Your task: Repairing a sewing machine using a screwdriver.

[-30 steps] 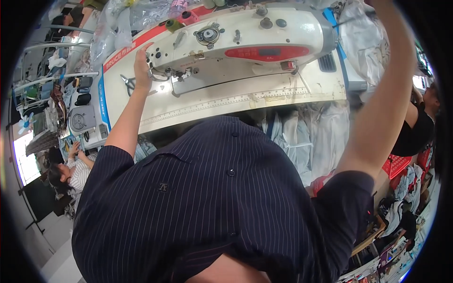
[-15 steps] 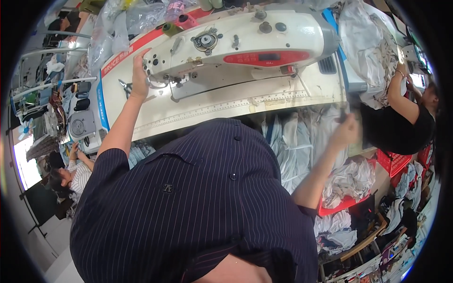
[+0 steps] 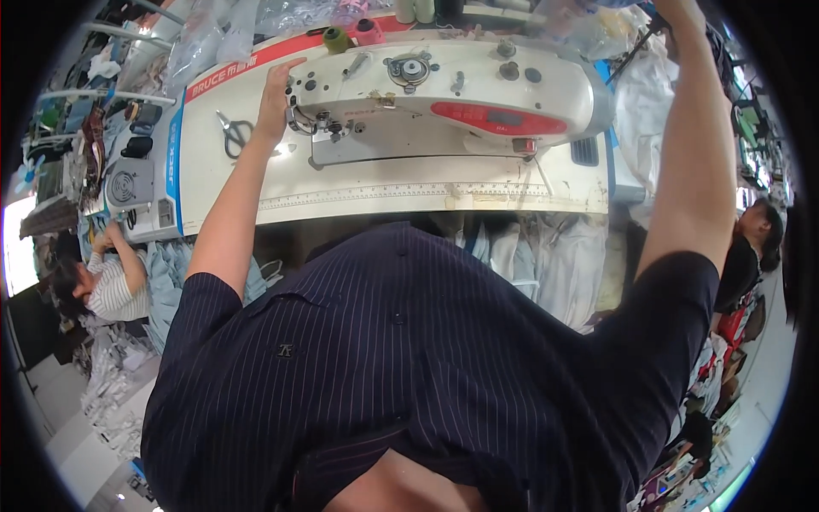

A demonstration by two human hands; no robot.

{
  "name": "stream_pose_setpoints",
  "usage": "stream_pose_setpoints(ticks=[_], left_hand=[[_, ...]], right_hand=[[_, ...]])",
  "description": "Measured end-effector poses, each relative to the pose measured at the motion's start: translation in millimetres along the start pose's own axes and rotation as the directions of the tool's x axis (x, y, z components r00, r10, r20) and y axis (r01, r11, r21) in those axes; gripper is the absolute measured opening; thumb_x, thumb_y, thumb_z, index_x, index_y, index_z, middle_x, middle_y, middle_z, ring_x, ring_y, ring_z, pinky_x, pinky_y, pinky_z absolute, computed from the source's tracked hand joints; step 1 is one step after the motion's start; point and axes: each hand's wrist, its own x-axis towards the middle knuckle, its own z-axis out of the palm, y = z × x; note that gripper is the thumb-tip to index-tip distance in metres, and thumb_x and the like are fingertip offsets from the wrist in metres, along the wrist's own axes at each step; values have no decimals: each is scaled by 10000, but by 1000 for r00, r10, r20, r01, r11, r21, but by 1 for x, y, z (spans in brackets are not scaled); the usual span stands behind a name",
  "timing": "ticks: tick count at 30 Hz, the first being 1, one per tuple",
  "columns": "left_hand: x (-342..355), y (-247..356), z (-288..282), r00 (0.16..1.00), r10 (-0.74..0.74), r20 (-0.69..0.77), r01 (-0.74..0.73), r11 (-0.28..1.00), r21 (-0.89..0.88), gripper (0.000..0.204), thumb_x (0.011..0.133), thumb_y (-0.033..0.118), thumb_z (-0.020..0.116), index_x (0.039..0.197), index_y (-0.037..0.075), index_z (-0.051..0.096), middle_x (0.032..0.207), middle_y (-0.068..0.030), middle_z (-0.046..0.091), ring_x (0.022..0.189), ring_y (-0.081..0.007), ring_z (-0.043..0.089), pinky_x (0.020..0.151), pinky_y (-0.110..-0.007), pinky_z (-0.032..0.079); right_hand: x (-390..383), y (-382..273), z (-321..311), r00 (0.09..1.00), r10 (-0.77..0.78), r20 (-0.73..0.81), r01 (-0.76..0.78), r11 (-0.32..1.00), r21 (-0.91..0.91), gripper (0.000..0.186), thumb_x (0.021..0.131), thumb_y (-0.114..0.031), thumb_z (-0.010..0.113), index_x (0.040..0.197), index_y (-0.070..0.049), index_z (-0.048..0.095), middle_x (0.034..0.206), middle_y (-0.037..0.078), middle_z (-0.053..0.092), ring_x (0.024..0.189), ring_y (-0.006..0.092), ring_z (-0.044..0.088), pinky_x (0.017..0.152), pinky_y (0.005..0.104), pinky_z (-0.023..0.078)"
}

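The long, white, red-panelled sewing machine [image 3: 439,90] stands on the pale flat tabletop [image 3: 222,188] just right of the nearer left hand [image 3: 275,101], whose extended fingers grasp nothing visible, the machine's long axis running left to right, needle end pointing left, while what the cut-off right hand [image 3: 676,11] grasps I cannot tell.

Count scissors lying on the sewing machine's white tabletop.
1: a dark-handled pair of scissors on the white tabletop, just left of the left hand. Others may be hidden behind the sewing machine.
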Motion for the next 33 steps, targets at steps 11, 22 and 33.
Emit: stream_pose_setpoints(ticks=[11,22,33], left_hand=[[-3,1,-8,998,-59,-9,59,998,12,556,1041,485,327,1261,34,566,1198,-92,494,1171,-176,454,1032,-296,313],[8,22,-2,992,-82,94,70,989,131,486,1027,431,398,1237,21,551,1198,-106,534,1145,-198,480,1026,-295,327],[5,8,1,990,-142,-12,142,990,18,445,1003,424,477,1195,42,601,1188,-86,533,1062,-174,511,957,-292,388]], right_hand=[[-252,7,-14,580,650,-491,-297,730,615,219,913,-167,657,784,10,650,649,77,625,602,182,617,559,294,482],[-463,-60,136,182,911,369,-450,-257,855,345,1010,-277,466,865,-5,623,719,29,579,539,94,477,485,242,384],[-141,38,5,564,461,-685,133,768,627,152,859,-96,671,904,49,671,755,99,655,691,175,627,647,269,497]])
